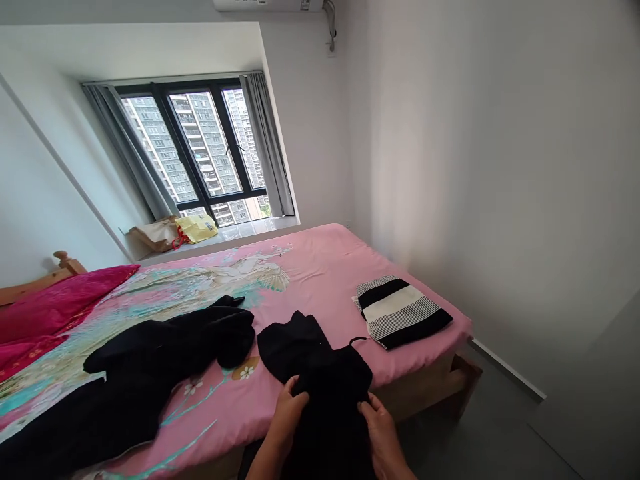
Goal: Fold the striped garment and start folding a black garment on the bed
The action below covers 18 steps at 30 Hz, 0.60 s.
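- Evidently, the hands are apart, each closed on one side of a black garment (327, 400): the left hand (286, 413) pinches its left edge between thumb and fingers, the right hand (381, 430) its right edge.
- The garment is at the near side of the bed (320, 260), its far part lying on the pink sheet and its near part in front of the person, past the mattress edge.
- Such a grip at opposite edges probably serves to keep the cloth spread between the hands, while the bed seems to carry the far part's weight.
- Its long axis runs away from the person, across the near bed edge, with the far end leaning slightly left. Which end is the top I cannot tell, as the black folds hide it.
- A thin dark strap (358, 339) sticks out from its far right side, curving rightward.
- To the left lies loose dark clothing (145, 360), rumpled and stretched slantwise, likely put there within easy reach.
- To the right, a striped cloth (405, 312) lies flat and folded near the bed's corner, apart from the garment, perhaps so the two stay separate.
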Motion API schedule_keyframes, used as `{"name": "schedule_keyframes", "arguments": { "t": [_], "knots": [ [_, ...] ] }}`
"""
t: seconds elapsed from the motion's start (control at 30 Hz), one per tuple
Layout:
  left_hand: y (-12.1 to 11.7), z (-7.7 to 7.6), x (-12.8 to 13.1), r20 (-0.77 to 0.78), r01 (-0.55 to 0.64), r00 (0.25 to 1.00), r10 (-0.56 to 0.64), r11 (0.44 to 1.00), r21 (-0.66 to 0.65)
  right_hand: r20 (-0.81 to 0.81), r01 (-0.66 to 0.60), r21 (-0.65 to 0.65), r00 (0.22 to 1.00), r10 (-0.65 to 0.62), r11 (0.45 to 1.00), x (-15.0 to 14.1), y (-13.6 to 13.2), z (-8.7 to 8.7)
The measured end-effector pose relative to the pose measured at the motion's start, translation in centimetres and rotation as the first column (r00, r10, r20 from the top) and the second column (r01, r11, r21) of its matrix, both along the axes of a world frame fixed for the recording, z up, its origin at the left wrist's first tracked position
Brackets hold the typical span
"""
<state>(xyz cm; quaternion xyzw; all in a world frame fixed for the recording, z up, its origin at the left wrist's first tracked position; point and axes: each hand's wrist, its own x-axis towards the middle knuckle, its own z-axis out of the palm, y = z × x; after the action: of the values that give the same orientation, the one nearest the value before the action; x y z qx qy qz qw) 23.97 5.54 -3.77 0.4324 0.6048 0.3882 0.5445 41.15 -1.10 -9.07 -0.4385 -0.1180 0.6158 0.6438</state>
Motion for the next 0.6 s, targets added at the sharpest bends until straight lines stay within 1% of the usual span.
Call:
{"name": "schedule_keyframes", "arguments": {
  "t": [0.07, 0.13, 0.2, 0.23, 0.27, 0.33, 0.37, 0.43, 0.5, 0.53, 0.6],
  "knots": [
    [-1.5, -0.3, -0.9, 0.103, 0.084, 0.991, -0.081, 0.996, -0.022, 0.04, 0.089, -0.014, 0.995, -0.088, 0.996, 1.0, 0.2, -0.2],
    [-3.4, -0.5, -2.0, 0.22, 0.222, 0.953, -0.209, 0.975, -0.033, 0.064, 0.104, -0.007, 0.993, -0.103, 0.995, 1.8, 0.3, 0.1],
    [-5.4, -0.7, -2.8, 0.291, 0.34, 0.904, -0.313, 0.939, -0.046, 0.04, 0.048, 0.035, 0.998, -0.05, 0.998, 1.9, 0.0, 0.9],
    [-6.3, -0.7, -3.0, 0.306, 0.371, 0.891, -0.337, 0.927, -0.058, 0.014, 0.007, 0.071, 1.0, -0.008, 0.997, 1.8, -0.2, 1.4],
    [-6.9, -0.9, -3.0, 0.294, 0.378, 0.893, -0.342, 0.923, -0.076, -0.013, -0.03, 0.105, 0.999, 0.032, 0.994, 1.5, -0.6, 2.0],
    [-7.8, -1.2, -2.5, 0.185, 0.331, 0.933, -0.31, 0.938, -0.102, -0.059, -0.073, 0.16, 0.995, 0.083, 0.984, 0.8, -1.4, 3.2],
    [-7.9, -1.3, -2.1, 0.1, 0.289, 0.955, -0.28, 0.954, -0.081, -0.085, -0.084, 0.17, 0.991, 0.1, 0.982, 0.5, -1.9, 3.8],
    [-8.0, -1.5, -1.5, -0.07, 0.211, 0.976, -0.208, 0.976, 0.047, -0.154, -0.136, 0.144, 0.975, 0.158, 0.98, 0.1, -2.9, 4.8],
    [-7.8, -1.1, -1.0, -0.165, 0.174, 0.976, -0.14, 0.961, 0.213, -0.239, -0.245, 0.119, 0.933, 0.268, 0.962, 0.2, -3.9, 5.9],
    [-7.8, -0.7, -0.9, -0.198, 0.182, 0.972, -0.129, 0.944, 0.275, -0.27, -0.299, 0.125, 0.907, 0.323, 0.946, 0.3, -4.4, 6.5],
    [-7.9, 0.3, -0.8, -0.27, 0.228, 0.953, -0.14, 0.916, 0.331, -0.274, -0.382, 0.18, 0.865, 0.419, 0.906, 0.6, -5.4, 8.0]
  ]
}}
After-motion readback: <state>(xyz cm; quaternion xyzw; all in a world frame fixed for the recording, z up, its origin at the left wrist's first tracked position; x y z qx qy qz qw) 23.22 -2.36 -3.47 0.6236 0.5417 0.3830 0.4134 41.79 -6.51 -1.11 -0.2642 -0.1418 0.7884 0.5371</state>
